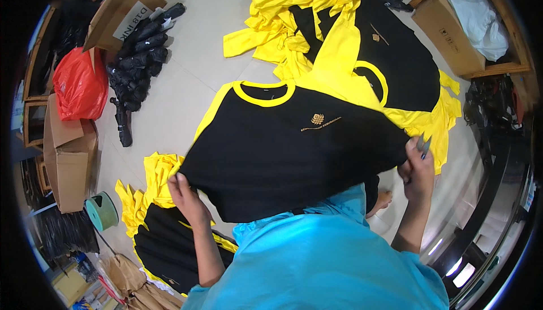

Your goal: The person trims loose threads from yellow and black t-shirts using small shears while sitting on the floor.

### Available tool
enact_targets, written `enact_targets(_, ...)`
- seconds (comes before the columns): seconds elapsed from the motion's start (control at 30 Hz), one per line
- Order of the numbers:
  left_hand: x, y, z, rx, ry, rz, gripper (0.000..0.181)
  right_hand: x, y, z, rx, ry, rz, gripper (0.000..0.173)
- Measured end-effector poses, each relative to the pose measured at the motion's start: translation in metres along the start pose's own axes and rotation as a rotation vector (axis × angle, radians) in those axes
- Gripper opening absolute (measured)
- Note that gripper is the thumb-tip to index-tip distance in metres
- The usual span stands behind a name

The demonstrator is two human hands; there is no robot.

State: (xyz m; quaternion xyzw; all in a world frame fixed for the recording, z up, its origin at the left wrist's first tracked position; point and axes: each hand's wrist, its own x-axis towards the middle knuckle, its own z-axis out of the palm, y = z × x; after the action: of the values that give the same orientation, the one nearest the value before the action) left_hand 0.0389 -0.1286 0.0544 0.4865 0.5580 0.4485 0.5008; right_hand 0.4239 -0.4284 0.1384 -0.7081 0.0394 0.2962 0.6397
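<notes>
A black raglan shirt (263, 149) with a yellow collar and yellow sleeves is spread out in front of me, its chest bearing a gold emblem with writing. My left hand (188, 197) pinches its left edge. At the opposite edge, my right hand (418, 168) grips the cloth and also holds a small pointed tool (423, 145), probably thread snips. Beyond lies another black and yellow shirt (398, 51) on a heap of yellow sleeves (292, 9). A stack of similar shirts (182, 246) lies by my left forearm, partly hidden by it.
Rolled black bundles (142, 64) lie on the tiled floor (199, 110) near an open cardboard box (127, 11). On the left are a red plastic bag (80, 83), another carton (70, 153) and a green roll (102, 211). At right stands a shelf with a carton (447, 34) and white bag (475, 17).
</notes>
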Motion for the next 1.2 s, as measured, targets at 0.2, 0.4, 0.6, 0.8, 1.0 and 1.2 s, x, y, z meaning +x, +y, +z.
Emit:
enact_targets(0.2, 0.070, 0.059, 0.004, -0.319, -0.303, -0.379, 0.030, 0.043, -0.094, 0.074, 0.170, -0.168, -0.431, 0.015)
enact_targets(0.4, 0.134, 0.179, -0.014, -0.327, -0.435, -0.035, 0.042, 0.078, -0.196, 0.122, -0.007, -0.319, -0.707, 0.019)
enact_targets(0.6, 0.205, 0.281, -0.004, -0.187, -0.391, 0.469, 0.053, 0.111, -0.292, 0.154, 0.108, -0.485, -0.689, 0.021)
enact_targets(0.8, 0.178, 0.290, -0.040, -0.321, -0.277, 0.473, 0.048, 0.082, -0.279, 0.093, 0.180, -0.438, -0.935, 0.024)
enact_targets(1.0, 0.084, 0.152, -0.089, -0.288, -0.539, 0.230, 0.057, 0.039, -0.114, -0.023, 0.130, -0.211, -0.568, 0.020)
enact_targets(1.2, -0.030, 0.013, -0.135, -0.067, -0.472, -0.526, 0.019, -0.014, 0.059, -0.140, -0.114, -0.259, 0.099, 0.031)
